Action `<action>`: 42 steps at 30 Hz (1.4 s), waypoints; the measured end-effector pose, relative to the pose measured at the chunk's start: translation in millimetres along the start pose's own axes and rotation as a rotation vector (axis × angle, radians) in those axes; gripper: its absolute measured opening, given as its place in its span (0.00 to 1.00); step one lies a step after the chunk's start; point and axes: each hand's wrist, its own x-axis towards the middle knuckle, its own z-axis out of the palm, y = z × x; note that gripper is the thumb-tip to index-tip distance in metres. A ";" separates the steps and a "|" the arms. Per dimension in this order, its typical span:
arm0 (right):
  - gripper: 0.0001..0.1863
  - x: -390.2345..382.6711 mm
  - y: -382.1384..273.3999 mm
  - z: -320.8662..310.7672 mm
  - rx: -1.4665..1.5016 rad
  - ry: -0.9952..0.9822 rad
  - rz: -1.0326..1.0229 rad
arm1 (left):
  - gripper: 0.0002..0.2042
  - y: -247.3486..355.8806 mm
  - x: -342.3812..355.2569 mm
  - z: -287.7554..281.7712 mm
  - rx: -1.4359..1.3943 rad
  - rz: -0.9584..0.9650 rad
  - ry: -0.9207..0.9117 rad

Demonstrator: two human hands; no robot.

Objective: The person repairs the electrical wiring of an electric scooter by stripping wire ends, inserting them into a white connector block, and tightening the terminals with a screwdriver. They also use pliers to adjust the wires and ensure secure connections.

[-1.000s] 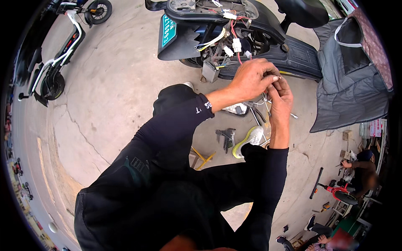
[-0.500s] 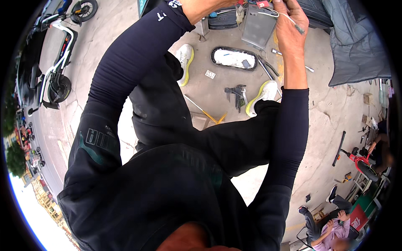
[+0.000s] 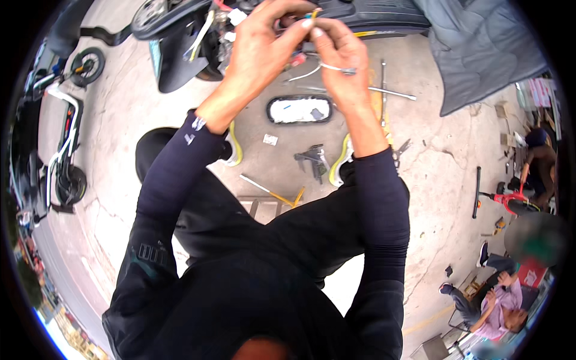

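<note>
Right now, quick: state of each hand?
Left hand: closed, apparently on a thin yellow wire.
Right hand: closed, contents cannot be told; thin white cable with grey connector crosses it.

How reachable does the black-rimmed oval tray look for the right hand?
Probably yes: nothing visible blocks the oval tray from above, though the right hand seems busy, a white wire crossing it.

One wire (image 3: 333, 68) is white, the tray (image 3: 300, 123) black with white inside, the cover (image 3: 480, 54) grey, the sleeves (image 3: 385, 207) near-black, the bike (image 3: 510, 203) red.
</note>
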 end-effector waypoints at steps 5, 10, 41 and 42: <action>0.08 3.7 -5.8 26.5 -0.008 0.037 0.078 | 0.11 -50.3 -164.0 -30.0 0.178 -0.246 0.306; 0.06 -9.1 -24.0 12.9 -0.241 0.072 0.036 | 0.24 -251.3 -336.6 30.4 0.656 -0.440 -0.385; 0.11 -38.2 -8.4 39.5 -0.393 -0.024 0.286 | 0.17 -109.5 -245.5 -49.4 -0.291 -0.987 0.229; 0.11 -40.6 -3.4 37.5 -0.417 -0.032 0.257 | 0.17 -90.5 -232.7 -61.8 -0.356 -0.931 0.252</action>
